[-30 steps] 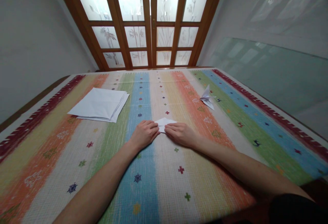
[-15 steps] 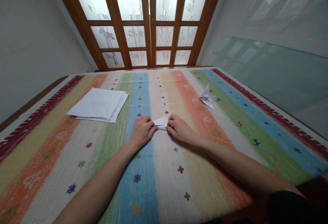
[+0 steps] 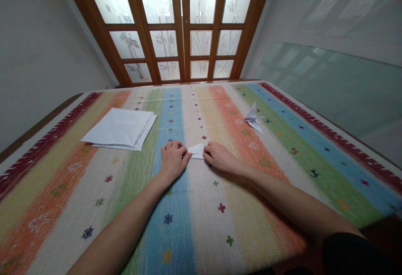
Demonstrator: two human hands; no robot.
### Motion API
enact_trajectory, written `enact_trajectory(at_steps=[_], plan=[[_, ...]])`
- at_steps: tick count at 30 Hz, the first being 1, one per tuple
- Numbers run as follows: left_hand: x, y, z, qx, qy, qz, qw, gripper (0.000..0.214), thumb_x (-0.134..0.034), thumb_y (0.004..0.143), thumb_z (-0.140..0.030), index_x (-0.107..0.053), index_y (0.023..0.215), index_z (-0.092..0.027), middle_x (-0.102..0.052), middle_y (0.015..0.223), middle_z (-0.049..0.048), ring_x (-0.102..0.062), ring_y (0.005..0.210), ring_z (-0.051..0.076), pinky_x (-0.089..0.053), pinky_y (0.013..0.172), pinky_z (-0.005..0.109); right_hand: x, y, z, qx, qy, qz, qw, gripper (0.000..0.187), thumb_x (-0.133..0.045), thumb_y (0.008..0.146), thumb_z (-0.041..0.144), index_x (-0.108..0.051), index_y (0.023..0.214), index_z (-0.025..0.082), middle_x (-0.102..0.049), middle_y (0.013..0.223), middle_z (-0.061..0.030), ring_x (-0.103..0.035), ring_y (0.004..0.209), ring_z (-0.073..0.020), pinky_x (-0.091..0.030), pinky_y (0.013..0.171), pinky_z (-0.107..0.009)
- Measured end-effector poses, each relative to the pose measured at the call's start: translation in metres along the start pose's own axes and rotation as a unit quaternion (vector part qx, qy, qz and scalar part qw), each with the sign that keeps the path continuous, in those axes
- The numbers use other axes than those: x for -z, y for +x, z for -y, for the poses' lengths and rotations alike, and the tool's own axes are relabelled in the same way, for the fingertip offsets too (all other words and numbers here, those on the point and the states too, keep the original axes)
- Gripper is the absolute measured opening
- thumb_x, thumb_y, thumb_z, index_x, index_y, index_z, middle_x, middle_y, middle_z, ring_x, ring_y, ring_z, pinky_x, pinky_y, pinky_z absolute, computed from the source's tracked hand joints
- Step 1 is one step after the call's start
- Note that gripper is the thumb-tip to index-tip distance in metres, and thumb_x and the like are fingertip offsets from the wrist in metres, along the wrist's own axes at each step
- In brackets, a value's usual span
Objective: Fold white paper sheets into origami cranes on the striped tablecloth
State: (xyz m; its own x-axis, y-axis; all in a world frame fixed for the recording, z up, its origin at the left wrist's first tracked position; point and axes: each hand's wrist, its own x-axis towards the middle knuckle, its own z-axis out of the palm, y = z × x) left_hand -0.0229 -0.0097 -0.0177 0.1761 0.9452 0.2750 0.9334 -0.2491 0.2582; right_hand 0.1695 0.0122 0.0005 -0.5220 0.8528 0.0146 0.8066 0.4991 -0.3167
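Note:
A small folded piece of white paper (image 3: 197, 150) lies on the striped tablecloth (image 3: 201, 208) in the middle of the table. My left hand (image 3: 171, 160) presses on its left end with curled fingers. My right hand (image 3: 219, 157) pinches its right end, fingers pressed together on the fold. Most of the paper is hidden under both hands; only a small white triangle shows between them.
A stack of white paper sheets (image 3: 121, 128) lies at the left. A finished folded paper figure (image 3: 253, 118) stands at the right on the orange and green stripes. Wooden glazed doors (image 3: 185, 27) rise behind the far table edge. A glass panel (image 3: 329, 86) leans on the right wall.
Both hands have drawn closer together over the folded paper, and less of it shows between them. My left fingers have curled more tightly.

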Motion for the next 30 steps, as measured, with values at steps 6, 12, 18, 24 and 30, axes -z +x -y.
enact_trajectory(at_steps=[6,12,18,24,30], plan=[[0.004,0.001,0.002,0.018,0.01,0.016,1.0,0.021,-0.06,0.085,-0.036,-0.065,0.073,-0.02,-0.063,0.111,0.0082,-0.049,0.107,0.027,-0.032,0.1,0.047,-0.004,0.0,-0.003,0.002,0.009,-0.007,1.0,0.023,-0.049,0.092,0.019,-0.062,0.074,0.014,-0.061,0.081,-0.0088,-0.05,0.071,-0.0161,-0.036,0.067,-0.028],[0.014,0.006,0.013,0.019,0.003,0.049,0.999,0.023,-0.064,0.082,-0.036,-0.062,0.066,-0.019,-0.061,0.121,0.0085,-0.047,0.117,0.03,-0.022,0.108,0.058,-0.008,0.001,-0.007,0.015,0.016,-0.018,1.0,0.024,-0.05,0.091,0.019,-0.06,0.07,0.015,-0.059,0.077,-0.0076,-0.049,0.069,-0.0157,-0.034,0.065,-0.028],[0.017,0.011,0.025,0.028,-0.025,0.089,0.995,0.022,-0.062,0.08,-0.032,-0.059,0.062,-0.019,-0.06,0.128,0.0084,-0.044,0.125,0.032,-0.025,0.106,0.063,-0.005,0.001,-0.005,0.009,0.02,-0.004,1.0,0.023,-0.049,0.091,0.019,-0.06,0.071,0.015,-0.06,0.079,-0.0084,-0.051,0.071,-0.0161,-0.035,0.066,-0.028],[0.015,0.009,0.024,-0.013,0.015,0.057,0.998,0.016,-0.058,0.075,-0.021,-0.059,0.06,-0.019,-0.06,0.13,0.0076,-0.039,0.133,0.035,-0.024,0.106,0.065,-0.006,0.001,-0.005,0.002,0.018,-0.004,1.0,0.023,-0.049,0.091,0.019,-0.059,0.071,0.015,-0.059,0.079,-0.0081,-0.051,0.073,-0.0164,-0.035,0.067,-0.028],[0.022,0.009,0.041,-0.066,0.046,-0.039,0.996,0.007,-0.059,0.067,-0.018,-0.06,0.061,-0.019,-0.064,0.122,0.0109,-0.047,0.125,0.037,-0.026,0.106,0.064,-0.008,0.001,-0.007,0.008,0.025,-0.01,1.0,0.024,-0.048,0.091,0.019,-0.059,0.07,0.016,-0.057,0.077,-0.0072,-0.049,0.071,-0.0157,-0.034,0.067,-0.027]])
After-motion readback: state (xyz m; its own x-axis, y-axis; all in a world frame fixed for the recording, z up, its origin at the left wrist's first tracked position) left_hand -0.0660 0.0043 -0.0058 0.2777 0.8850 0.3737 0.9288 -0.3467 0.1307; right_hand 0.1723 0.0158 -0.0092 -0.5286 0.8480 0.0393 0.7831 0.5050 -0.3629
